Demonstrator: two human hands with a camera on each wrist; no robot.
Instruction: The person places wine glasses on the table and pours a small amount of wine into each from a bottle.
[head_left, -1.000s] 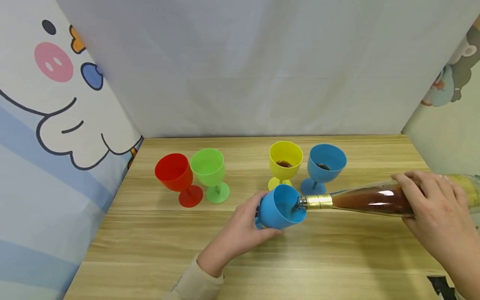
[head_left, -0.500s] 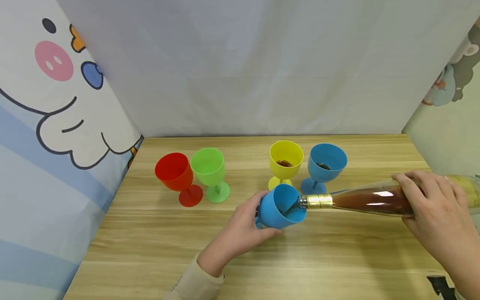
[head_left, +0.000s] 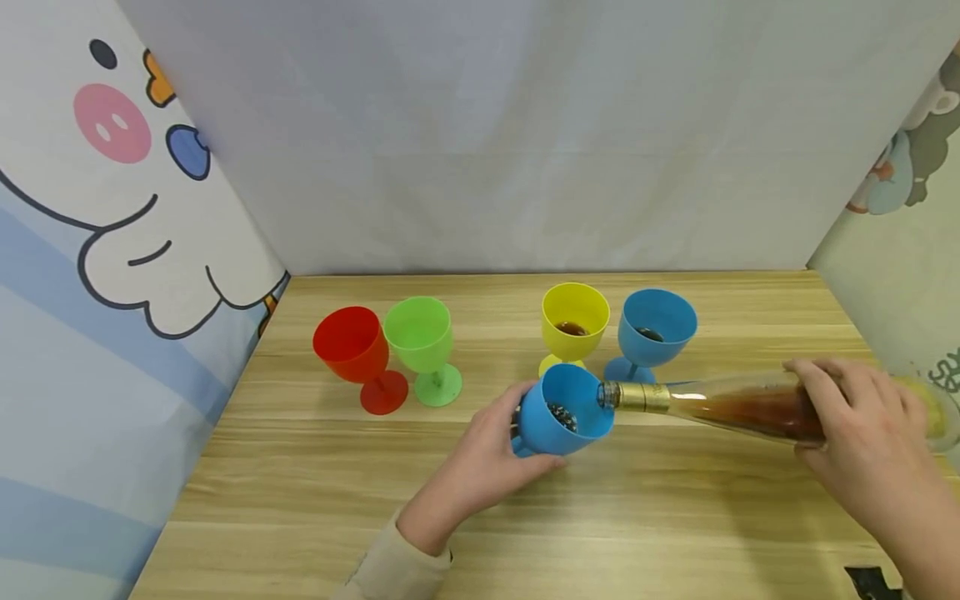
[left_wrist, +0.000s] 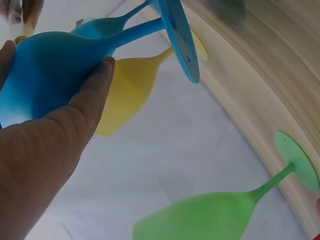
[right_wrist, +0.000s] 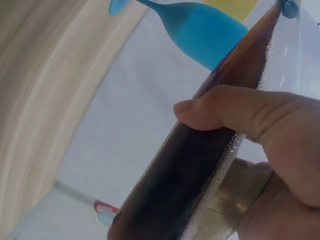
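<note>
My left hand (head_left: 480,471) grips a blue plastic goblet (head_left: 536,425) by its bowl, tilted to the right. Dark, bubbly liquid lies inside it. In the left wrist view, the fingers wrap the bowl of this goblet (left_wrist: 50,60), with its stem and foot free of the hand. My right hand (head_left: 862,433) holds a clear glass bottle (head_left: 735,404) of dark brown liquid, nearly level. Its gold-foiled neck (head_left: 637,397) points left, the mouth right at the goblet's rim. In the right wrist view, the thumb lies across the bottle (right_wrist: 175,170).
Behind the held goblet stand a yellow goblet (head_left: 564,343) and another blue goblet (head_left: 647,353), both with dark liquid inside. To the left, a red goblet (head_left: 358,365) and a green goblet (head_left: 422,354) stand close together on the wooden table (head_left: 300,492). A pale cloth wall (head_left: 480,167) rises at the back.
The bottle's mouth has lifted slightly toward the rim, and the dark stream into the goblet has stopped. Liquid has drawn back from the bottle's neck. Bubbly liquid now shows in the goblet.
</note>
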